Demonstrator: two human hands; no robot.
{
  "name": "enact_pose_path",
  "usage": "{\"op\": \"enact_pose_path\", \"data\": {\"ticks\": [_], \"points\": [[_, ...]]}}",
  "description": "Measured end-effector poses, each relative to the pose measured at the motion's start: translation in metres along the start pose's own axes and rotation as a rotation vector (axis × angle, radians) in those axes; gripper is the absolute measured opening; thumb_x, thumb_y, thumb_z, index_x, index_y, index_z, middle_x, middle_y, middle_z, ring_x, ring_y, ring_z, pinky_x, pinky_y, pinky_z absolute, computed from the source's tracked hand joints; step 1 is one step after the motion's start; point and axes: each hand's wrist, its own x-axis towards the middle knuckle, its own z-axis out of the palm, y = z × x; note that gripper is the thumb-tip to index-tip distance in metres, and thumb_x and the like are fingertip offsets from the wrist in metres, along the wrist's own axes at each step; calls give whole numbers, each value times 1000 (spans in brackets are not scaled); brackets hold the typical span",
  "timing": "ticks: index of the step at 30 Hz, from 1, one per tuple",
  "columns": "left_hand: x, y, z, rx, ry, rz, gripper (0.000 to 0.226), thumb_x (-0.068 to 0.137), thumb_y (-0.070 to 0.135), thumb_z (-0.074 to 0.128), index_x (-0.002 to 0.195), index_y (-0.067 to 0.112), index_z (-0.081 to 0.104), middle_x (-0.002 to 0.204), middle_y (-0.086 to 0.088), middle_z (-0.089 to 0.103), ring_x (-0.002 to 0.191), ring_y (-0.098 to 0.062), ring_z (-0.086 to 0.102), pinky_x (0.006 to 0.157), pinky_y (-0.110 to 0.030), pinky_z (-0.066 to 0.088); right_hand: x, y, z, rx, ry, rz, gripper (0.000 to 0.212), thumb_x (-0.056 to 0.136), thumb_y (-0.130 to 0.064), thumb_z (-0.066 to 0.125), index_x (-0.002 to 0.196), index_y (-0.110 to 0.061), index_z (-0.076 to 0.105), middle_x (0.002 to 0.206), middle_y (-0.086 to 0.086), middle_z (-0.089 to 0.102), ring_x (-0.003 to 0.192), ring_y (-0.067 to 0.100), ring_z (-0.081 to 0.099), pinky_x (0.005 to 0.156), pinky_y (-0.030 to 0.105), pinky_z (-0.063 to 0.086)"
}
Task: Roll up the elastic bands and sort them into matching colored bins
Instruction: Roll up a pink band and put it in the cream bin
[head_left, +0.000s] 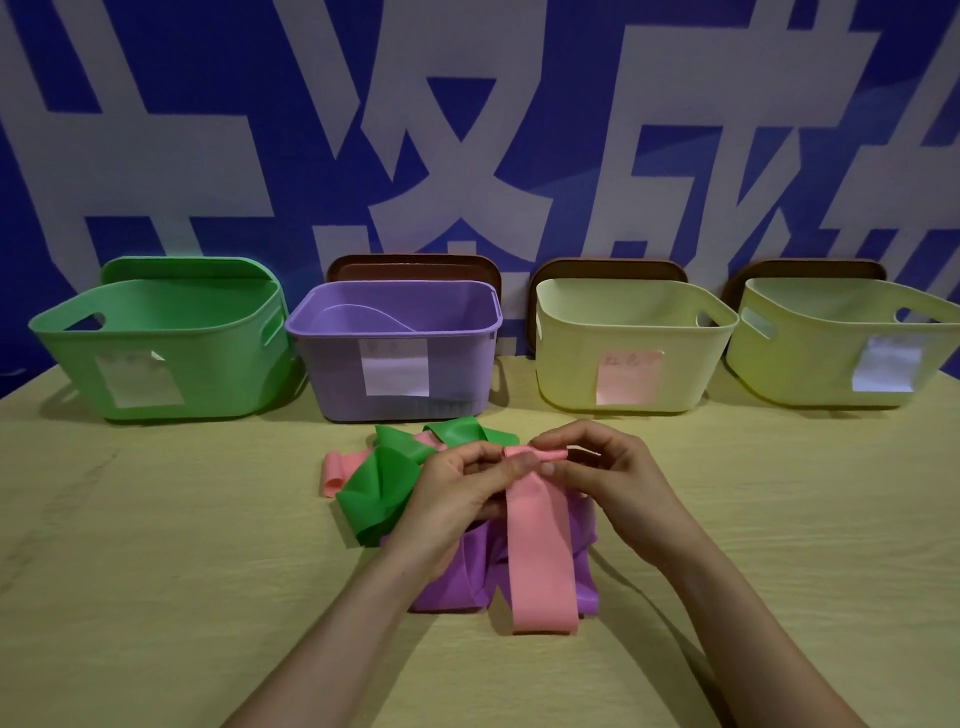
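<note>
A pink elastic band (540, 551) is held up in front of me, its top end curled into a small roll. My left hand (457, 493) pinches the roll's left end and my right hand (602, 478) pinches its right end. The rest of the pink band hangs down to the table. Under it lies a purple band (457, 582). A green band (384, 483) is heaped to the left, with another pink band (335, 470) beside it. Behind stand a green bin (156, 358), a purple bin (395, 353) and two pale yellow bins (628, 348) (831, 353).
Each bin carries a paper label on its front. Lids lean against the blue and white wall behind the bins. A curved purple piece lies inside the purple bin. The wooden table (156, 571) stretches out on both sides of the bands.
</note>
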Motion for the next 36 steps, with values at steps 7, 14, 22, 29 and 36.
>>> {"op": "enact_pose_path", "data": {"ticks": [7, 14, 22, 29, 36], "points": [[1, -3, 1, -26, 33, 45, 37, 66, 26, 73, 94, 2, 68, 82, -10, 71, 76, -19, 69, 67, -25, 57, 1, 1, 0, 17, -28, 39, 36, 75, -6, 73, 110, -11, 64, 103, 1, 71, 97, 12, 67, 79, 21, 53], [0, -3, 1, 37, 35, 94, 36, 67, 19, 76, 94, -2, 66, 83, -9, 69, 77, -17, 68, 67, -23, 55, 2, 2, 0, -55, -7, 66, 24, 81, -24, 63, 95, -5, 69, 85, 3, 71, 79, 9, 64, 69, 19, 52], [-3, -8, 8, -19, -8, -11, 25, 83, 13, 69, 107, 8, 65, 95, -7, 73, 83, -15, 70, 64, -22, 55, 2, 5, 5, 31, 81, -23, 18, 82, -12, 65, 96, -2, 69, 81, -1, 71, 77, 6, 64, 67, 16, 50], [-1, -5, 3, -40, 1, -20, 25, 70, 11, 75, 94, 9, 72, 86, -9, 74, 77, -17, 69, 67, -22, 56, 0, 4, 6, 22, 75, -34, 19, 79, 1, 68, 96, -4, 70, 87, 0, 73, 85, 7, 66, 75, 18, 53], [0, -5, 3, -47, -1, -18, 39, 70, 33, 72, 100, 8, 72, 95, -15, 73, 79, -17, 68, 69, -28, 53, 1, 3, 3, 46, 74, -46, 23, 72, 11, 70, 90, -2, 71, 94, 4, 74, 93, 12, 68, 81, 20, 53]]}}
